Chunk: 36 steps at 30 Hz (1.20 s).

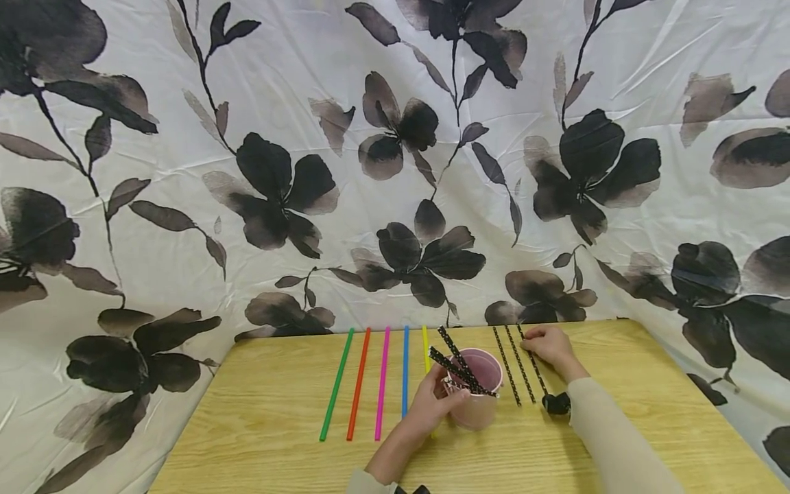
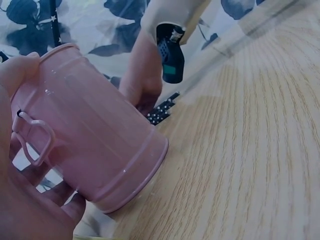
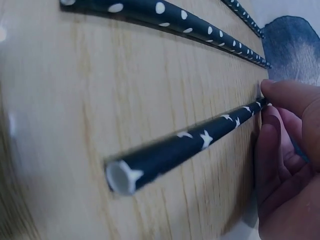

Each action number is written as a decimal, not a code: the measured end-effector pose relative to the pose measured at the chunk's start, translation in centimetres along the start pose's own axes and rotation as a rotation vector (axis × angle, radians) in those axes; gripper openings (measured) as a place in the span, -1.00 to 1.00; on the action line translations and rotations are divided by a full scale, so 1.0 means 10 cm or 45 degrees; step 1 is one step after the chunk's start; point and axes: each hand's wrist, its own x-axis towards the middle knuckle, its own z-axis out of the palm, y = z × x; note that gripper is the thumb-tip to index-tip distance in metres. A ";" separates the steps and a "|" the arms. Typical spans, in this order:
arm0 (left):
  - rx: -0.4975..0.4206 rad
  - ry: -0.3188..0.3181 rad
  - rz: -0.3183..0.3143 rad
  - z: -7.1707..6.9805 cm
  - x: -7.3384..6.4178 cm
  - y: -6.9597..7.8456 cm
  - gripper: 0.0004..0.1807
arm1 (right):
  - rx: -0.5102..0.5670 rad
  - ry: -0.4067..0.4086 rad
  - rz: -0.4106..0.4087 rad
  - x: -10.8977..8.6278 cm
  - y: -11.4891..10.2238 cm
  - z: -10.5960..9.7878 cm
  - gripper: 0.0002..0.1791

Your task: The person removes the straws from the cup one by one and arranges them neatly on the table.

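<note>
My left hand (image 1: 427,405) grips a pink pail (image 1: 474,412) by its left side, fingers around it near a small loop handle (image 2: 42,145). Several black straws with white marks (image 1: 453,367) lean out of the pail's mouth toward the left. To the right of the pail, my right hand (image 1: 552,348) pinches the far end of a black straw with white stars (image 3: 200,142) between thumb and fingers. Beside that straw, two black straws with white dots (image 1: 506,363) (image 1: 520,363) lie on the table, pointing away from me.
Left of the pail, a green straw (image 1: 336,385), a red straw (image 1: 358,385), a pink straw (image 1: 382,385), a blue straw (image 1: 405,370) and a yellow straw (image 1: 426,348) lie in a row on the wooden table (image 1: 259,412). A flowered cloth (image 1: 185,274) hangs behind the table's far edge.
</note>
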 end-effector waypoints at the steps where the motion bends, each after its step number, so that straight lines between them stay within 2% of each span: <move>1: 0.000 0.000 -0.004 0.00 0.00 0.00 -0.31 | -0.001 -0.002 -0.005 0.00 0.01 0.00 -0.64; 13: 0.004 -0.020 0.023 0.00 0.01 -0.01 -0.32 | 0.020 0.025 0.013 -0.03 0.00 0.02 -0.69; 25: -0.006 0.010 0.007 0.01 0.01 -0.01 -0.34 | -0.061 0.079 0.020 -0.06 -0.05 0.02 -0.73; 36: 0.011 -0.015 0.027 0.00 0.02 -0.01 -0.34 | -0.094 0.098 0.022 -0.07 -0.06 0.03 -0.76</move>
